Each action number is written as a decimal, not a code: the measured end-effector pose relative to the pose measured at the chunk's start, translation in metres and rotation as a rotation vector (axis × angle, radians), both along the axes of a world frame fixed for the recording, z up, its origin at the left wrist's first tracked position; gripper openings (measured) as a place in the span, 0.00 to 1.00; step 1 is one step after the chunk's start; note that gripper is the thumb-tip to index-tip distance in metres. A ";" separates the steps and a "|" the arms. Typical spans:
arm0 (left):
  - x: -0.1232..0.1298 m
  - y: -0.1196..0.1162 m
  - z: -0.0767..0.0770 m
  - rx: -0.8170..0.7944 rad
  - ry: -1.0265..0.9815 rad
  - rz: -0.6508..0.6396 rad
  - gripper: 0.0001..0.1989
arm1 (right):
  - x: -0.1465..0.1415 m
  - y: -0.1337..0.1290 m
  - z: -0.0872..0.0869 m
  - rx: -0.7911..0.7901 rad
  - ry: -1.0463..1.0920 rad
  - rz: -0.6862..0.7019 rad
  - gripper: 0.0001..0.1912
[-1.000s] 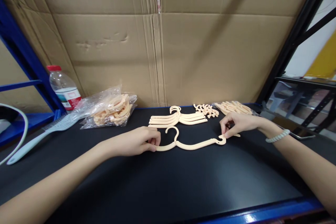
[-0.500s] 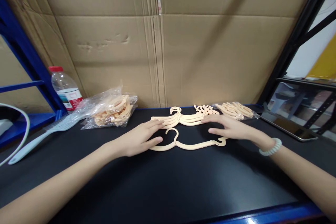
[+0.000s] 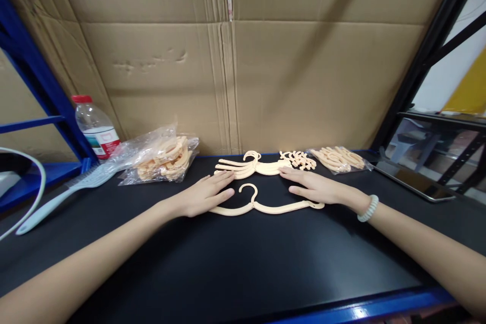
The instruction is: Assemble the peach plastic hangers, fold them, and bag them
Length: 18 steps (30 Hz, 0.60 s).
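Several cream plastic clothes hangers lie stacked (image 3: 270,168) on the black tabletop, hooks pointing away from me. Their right arms overlap closely while their left arms fan apart. In front of them lies a single hanger (image 3: 279,208), its hook also toward the back. My left hand (image 3: 201,195) is palm down with fingers stretched out, its fingertips at the stack's left arms and partly over the single hanger's left end. On the other side, my right hand (image 3: 319,187) is flat and open too, fingertips against the stack's right end. Neither hand grips anything.
Behind the stack sits a pile of small cream hooks (image 3: 298,158). Bagged cream parts lie at right (image 3: 339,158) and left (image 3: 163,162). A pale blue hairbrush (image 3: 91,177), a red-capped bottle (image 3: 99,129) and a phone-like slab (image 3: 415,182) lie around. Cardboard (image 3: 266,86) walls the back.
My right hand has moved left along the stack's right side. The stack has shifted slightly left, its right arms now closer together and its left arms more spread. My left hand has barely moved.
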<state>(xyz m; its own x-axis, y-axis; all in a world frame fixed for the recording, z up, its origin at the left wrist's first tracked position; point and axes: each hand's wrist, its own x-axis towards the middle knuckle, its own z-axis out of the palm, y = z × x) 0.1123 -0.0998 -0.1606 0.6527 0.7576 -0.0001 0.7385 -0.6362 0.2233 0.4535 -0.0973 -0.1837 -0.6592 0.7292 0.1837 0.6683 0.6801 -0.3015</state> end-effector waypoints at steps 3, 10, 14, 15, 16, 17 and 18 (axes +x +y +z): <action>0.000 0.003 -0.002 0.027 -0.079 0.006 0.28 | 0.000 0.002 -0.002 -0.002 0.076 -0.003 0.28; -0.009 0.016 -0.010 0.143 -0.428 0.105 0.23 | 0.018 0.015 -0.002 0.061 0.490 -0.220 0.18; -0.017 0.027 -0.016 0.159 -0.552 0.205 0.19 | 0.032 0.027 -0.007 -0.096 0.699 -0.473 0.11; -0.019 0.029 -0.017 0.163 -0.571 0.217 0.18 | 0.034 0.029 -0.008 -0.141 0.729 -0.508 0.11; -0.020 0.030 -0.018 0.168 -0.585 0.220 0.17 | 0.035 0.031 -0.010 -0.173 0.752 -0.528 0.10; -0.020 0.031 -0.019 0.176 -0.592 0.217 0.17 | 0.036 0.032 -0.011 -0.193 0.764 -0.537 0.11; -0.020 0.031 -0.020 0.187 -0.593 0.209 0.16 | 0.036 0.033 -0.013 -0.204 0.773 -0.538 0.11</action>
<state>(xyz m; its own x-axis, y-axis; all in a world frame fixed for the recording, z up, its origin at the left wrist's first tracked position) 0.0921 -0.0685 -0.1806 0.3406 0.8207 0.4587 0.6363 -0.5604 0.5302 0.4896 -0.0641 -0.1964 0.0229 0.9646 0.2628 0.4422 0.2260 -0.8680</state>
